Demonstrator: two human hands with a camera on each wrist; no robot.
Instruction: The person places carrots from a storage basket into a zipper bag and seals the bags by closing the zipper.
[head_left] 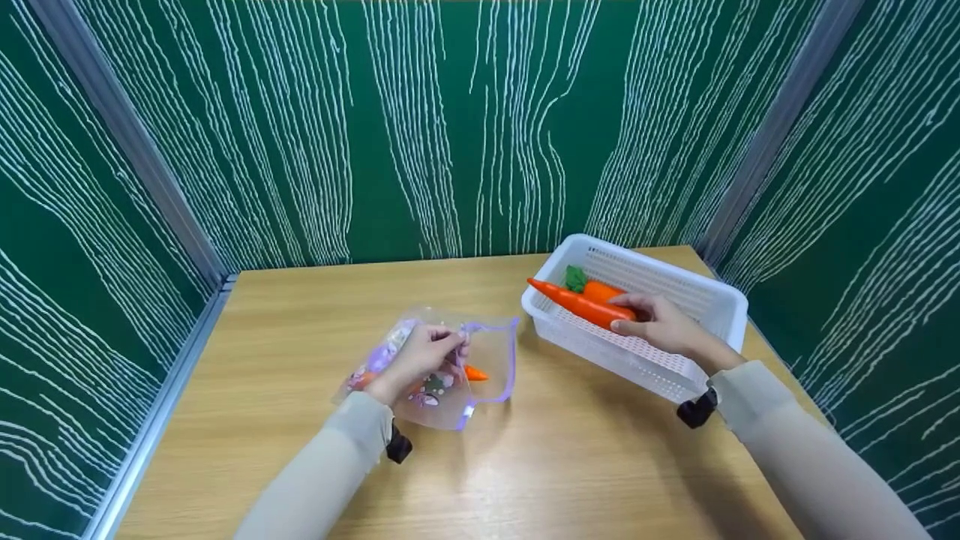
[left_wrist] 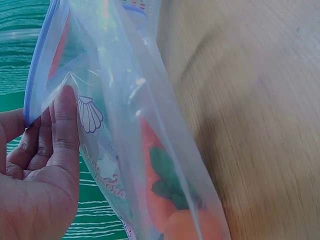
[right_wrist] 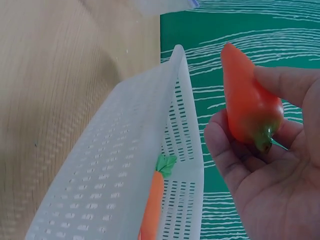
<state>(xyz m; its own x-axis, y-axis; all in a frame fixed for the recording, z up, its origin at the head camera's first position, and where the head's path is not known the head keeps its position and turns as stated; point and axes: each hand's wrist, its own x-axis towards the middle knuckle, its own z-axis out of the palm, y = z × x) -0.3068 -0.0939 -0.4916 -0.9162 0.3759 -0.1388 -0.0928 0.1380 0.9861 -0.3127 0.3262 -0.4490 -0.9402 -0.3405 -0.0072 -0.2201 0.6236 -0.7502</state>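
Observation:
My left hand [head_left: 421, 354] pinches the edge of a clear printed zip bag [head_left: 442, 411] with purple trim, on the left of the table. In the left wrist view, orange vegetables [left_wrist: 192, 225] with a green leaf [left_wrist: 167, 175] show through the plastic. An orange tip [head_left: 474, 373] shows by the bag's mouth. My right hand [head_left: 664, 328] grips a long red chili pepper [head_left: 581, 304] by its stem end, over the white basket [head_left: 600, 352]. In the right wrist view the chili pepper [right_wrist: 245, 95] has a green stem. A carrot [head_left: 602, 291] with green leaves lies inside the basket.
The perforated basket stands at the right rear of the wooden table [head_left: 285, 315]. Green walls [head_left: 495, 150] with white wavy lines surround the table on the back and sides, with metal posts [head_left: 780, 127] at the corners.

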